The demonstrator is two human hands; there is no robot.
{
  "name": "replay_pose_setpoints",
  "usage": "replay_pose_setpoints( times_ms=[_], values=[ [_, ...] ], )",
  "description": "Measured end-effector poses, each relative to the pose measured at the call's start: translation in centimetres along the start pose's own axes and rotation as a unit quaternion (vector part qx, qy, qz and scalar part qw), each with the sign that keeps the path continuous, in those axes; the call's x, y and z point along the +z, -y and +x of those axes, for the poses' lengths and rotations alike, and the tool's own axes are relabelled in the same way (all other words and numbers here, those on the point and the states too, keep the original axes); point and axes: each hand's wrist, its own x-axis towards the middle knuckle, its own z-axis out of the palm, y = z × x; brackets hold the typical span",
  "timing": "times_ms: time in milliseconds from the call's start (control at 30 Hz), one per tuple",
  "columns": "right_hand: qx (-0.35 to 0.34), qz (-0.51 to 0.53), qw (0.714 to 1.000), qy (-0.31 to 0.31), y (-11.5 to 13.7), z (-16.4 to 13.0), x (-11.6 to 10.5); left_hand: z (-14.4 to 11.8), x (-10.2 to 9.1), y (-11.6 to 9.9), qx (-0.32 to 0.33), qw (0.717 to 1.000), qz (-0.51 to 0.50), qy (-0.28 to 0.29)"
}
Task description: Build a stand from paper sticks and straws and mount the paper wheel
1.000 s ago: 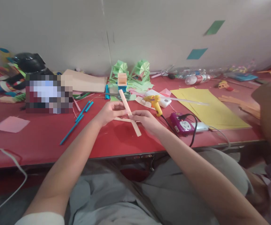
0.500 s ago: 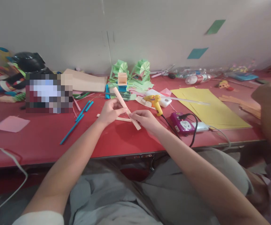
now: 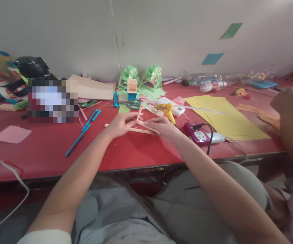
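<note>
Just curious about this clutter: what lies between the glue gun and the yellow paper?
A white object and a clear stick, which reaches over the yellow paper; the head view shows both.

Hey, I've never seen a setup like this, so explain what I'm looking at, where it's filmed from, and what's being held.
There is no machine here, just a person's own bare hands. The camera sits on that person's head, looking forward and down. The left hand and right hand together hold a narrow pale strip, perhaps paper, which looks bent. A second flat pale strip lies beneath them on the red table. To the right are a yellow glue gun, a purple box-shaped power socket and yellow paper sheets; to the left, thin blue sticks. At far right is another person's hand.
</note>
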Motion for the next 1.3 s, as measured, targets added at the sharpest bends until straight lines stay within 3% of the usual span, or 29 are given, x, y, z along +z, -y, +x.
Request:
replay_pose_setpoints(
  times_ms=[133,300,667,867,967,1133,1300],
  values=[
    [-0.070,-0.021,0.997,-0.028,0.3,-0.1,-0.6,0.2,-0.2,-0.6,-0.027,0.995,-0.085,-0.051],
    [-0.161,-0.065,0.984,-0.044,0.6,-0.2,-0.2,0.5,-0.2,-0.9,-0.072,0.965,-0.226,-0.113],
    [-0.191,-0.113,0.969,-0.104,0.0,-0.2,0.5,0.4,0.1,-0.9,-0.103,0.946,-0.298,-0.082],
    [-0.255,-0.184,0.940,-0.135,-0.3,0.0,0.5,0.4,0.5,-1.0,-0.101,0.947,-0.290,-0.095],
    [-0.246,-0.177,0.944,-0.130,-0.4,0.0,0.6,0.4,0.6,-1.0,-0.104,0.951,-0.270,-0.110],
    [-0.178,-0.089,0.975,-0.098,0.1,-0.1,0.3,0.5,0.2,-1.0,-0.062,0.949,-0.275,-0.143],
    [-0.178,-0.036,0.981,-0.062,1.0,-0.5,-0.2,0.4,-0.3,-1.3,-0.042,0.943,-0.290,-0.157]
  ],
)
